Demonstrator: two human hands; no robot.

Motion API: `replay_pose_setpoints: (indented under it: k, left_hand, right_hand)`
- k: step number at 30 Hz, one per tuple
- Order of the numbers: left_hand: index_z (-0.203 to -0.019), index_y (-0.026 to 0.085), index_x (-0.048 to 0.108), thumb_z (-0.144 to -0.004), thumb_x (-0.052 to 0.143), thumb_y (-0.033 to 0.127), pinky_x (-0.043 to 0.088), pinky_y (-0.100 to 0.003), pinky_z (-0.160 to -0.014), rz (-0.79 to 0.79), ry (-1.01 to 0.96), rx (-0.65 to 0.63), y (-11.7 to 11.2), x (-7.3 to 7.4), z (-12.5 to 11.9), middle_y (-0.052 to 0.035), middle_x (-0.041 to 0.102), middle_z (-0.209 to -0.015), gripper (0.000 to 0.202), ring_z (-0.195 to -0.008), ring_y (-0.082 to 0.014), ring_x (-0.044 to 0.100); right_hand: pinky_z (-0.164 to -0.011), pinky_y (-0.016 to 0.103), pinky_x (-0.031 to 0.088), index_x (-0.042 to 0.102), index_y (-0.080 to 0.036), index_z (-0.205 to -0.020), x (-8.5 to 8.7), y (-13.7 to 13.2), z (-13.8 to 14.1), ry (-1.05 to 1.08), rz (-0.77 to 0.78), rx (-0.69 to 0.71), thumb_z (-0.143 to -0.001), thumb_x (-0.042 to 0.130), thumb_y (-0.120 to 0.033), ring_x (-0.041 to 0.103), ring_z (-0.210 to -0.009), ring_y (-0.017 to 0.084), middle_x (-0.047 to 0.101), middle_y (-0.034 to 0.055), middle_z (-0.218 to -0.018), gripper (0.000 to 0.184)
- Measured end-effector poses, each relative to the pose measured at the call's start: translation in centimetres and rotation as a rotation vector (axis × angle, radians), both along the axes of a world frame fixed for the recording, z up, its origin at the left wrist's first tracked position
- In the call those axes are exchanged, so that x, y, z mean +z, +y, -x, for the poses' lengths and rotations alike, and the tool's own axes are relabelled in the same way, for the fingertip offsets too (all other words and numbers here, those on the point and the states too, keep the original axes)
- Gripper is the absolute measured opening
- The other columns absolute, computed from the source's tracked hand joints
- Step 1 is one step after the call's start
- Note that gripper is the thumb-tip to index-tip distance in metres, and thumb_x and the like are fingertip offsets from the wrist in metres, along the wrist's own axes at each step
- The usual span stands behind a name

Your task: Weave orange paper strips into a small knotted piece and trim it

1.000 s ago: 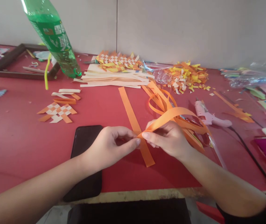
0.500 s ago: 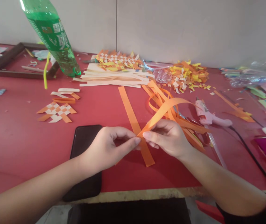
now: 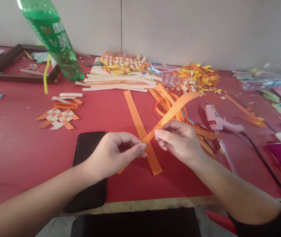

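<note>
An orange paper strip (image 3: 177, 107) runs between both hands, its far end curling up to the right. My left hand (image 3: 120, 151) pinches it between thumb and fingertips, and the short lower end pokes out beneath. Further along, my right hand (image 3: 180, 140) pinches the same strip between thumb and forefinger. Under the hands a second orange strip (image 3: 135, 115) lies flat on the red table, crossing below the held one. Left of them rests a woven orange-and-white paper fish (image 3: 60, 117), with short folded strips (image 3: 66, 106) just behind it.
A black phone (image 3: 88, 148) lies partly under my left forearm. Behind are white strips (image 3: 120, 82), several woven fish (image 3: 123, 61) and paper scraps (image 3: 197, 77). A green bottle (image 3: 59, 42) stands by a dark frame (image 3: 9, 78). At right lies a pink glue gun (image 3: 214, 118) with its cord.
My right hand has slid up along the strip, away from my left hand, so more strip shows between them. The left hand keeps its pinch. The view has shifted slightly.
</note>
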State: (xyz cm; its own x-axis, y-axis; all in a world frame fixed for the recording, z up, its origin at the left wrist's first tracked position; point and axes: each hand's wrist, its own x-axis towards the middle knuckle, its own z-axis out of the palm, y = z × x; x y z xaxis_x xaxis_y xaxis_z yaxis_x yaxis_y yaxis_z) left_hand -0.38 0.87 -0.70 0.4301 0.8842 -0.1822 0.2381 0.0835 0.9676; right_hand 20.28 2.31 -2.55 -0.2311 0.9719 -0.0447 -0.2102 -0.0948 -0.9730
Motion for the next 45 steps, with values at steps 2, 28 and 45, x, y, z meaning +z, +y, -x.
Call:
replay_pose_setpoints:
  k: [2, 28, 45]
  left_hand:
    - [-0.078, 0.018, 0.074, -0.087, 0.064, 0.039, 0.054, -0.021, -0.068, 0.009, 0.019, -0.001, -0.06, -0.12, 0.0, -0.0024, 0.078, -0.079, 0.025, -0.074, -0.015, 0.072]
    - [-0.079, 0.016, 0.075, -0.089, 0.063, 0.033, 0.058, -0.019, -0.071, 0.089, -0.052, -0.024, -0.14, 0.03, -0.56, -0.003, 0.079, -0.08, 0.022, -0.077, -0.0143, 0.074]
    - [-0.082, 0.017, 0.076, -0.085, 0.068, 0.032, 0.058, -0.023, -0.073, 0.138, -0.087, -0.009, -0.24, 0.05, -0.28, -0.004, 0.08, -0.084, 0.018, -0.08, -0.0179, 0.075]
  right_hand:
    - [-0.038, 0.016, 0.043, 0.069, -0.02, -0.071, 0.01, 0.06, -0.06, 0.004, -0.005, -0.002, -0.078, 0.079, -0.024, 0.055, -0.045, 0.006, 0.065, -0.0033, -0.06, 0.013]
    - [-0.037, 0.017, 0.04, 0.066, -0.017, -0.066, -0.08, -0.24, 0.75, -0.046, 0.073, 0.09, -0.077, 0.078, -0.029, 0.054, -0.045, 0.006, 0.064, -0.0025, -0.059, 0.021]
    - [-0.036, 0.017, 0.04, 0.066, -0.017, -0.066, 0.15, -0.16, 0.55, -0.012, 0.093, 0.076, -0.076, 0.08, -0.031, 0.052, -0.043, 0.006, 0.064, -0.0018, -0.059, 0.022]
